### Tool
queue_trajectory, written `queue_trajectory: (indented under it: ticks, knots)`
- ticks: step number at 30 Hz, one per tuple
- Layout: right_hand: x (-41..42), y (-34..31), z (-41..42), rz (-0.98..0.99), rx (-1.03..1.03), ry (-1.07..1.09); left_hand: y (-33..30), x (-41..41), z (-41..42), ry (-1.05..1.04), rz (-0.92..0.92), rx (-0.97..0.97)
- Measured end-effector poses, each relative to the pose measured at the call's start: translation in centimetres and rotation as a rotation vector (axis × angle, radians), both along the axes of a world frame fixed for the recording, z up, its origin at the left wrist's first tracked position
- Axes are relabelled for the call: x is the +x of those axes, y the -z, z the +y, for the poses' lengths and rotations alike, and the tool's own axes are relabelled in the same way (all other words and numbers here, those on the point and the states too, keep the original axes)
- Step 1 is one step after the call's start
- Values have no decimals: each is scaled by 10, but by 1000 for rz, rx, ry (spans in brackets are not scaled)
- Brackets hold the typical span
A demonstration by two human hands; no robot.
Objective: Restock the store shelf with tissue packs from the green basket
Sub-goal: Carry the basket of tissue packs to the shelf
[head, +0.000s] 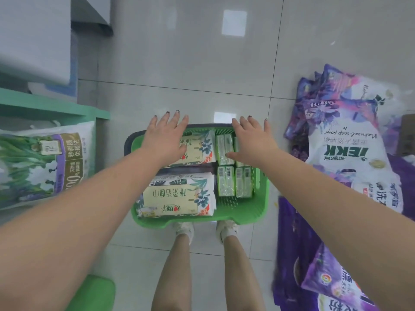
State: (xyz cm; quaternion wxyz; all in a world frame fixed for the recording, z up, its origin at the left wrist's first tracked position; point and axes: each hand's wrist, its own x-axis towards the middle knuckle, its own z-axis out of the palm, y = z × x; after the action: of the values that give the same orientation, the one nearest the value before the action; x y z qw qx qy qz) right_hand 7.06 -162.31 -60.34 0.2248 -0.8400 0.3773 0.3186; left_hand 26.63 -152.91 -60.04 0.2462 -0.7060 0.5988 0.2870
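Shelf [51, 106] at left, holds a big printed bag. Left hand [167, 135] flat, fingers straight, over the far large tissue pack [197, 151], nothing held. Green basket [247, 212] on floor: two large packs left, small green packs [233, 182] right. Right hand [251, 140] flat over the small ones, empty. Packs look light, soft, slick film; pinch by short ends, don't crush.

Both forearms partly hide the far tissue packs [197, 149] in the basket [247, 212].

Green basket [244, 212] on floor, two large tissue packs [179, 194] left, small green packs [233, 180] right
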Motion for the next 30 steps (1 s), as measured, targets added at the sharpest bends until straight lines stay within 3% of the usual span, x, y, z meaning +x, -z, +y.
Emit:
queue_trajectory:
  ticks: [6, 10, 20, 30]
  knots:
    - [7, 32, -5, 5, 43, 43, 33, 2, -2, -69, 45, 110]
    - [7, 43, -6, -23, 45, 70, 40, -2, 1, -153, 82, 44]
    - [17, 34, -11, -52, -118, 115, 25, 3, -9, -62, 0, -26]
    - [16, -6, 1, 38, 71, 65, -14, -1, 15, -254, 182, -53]
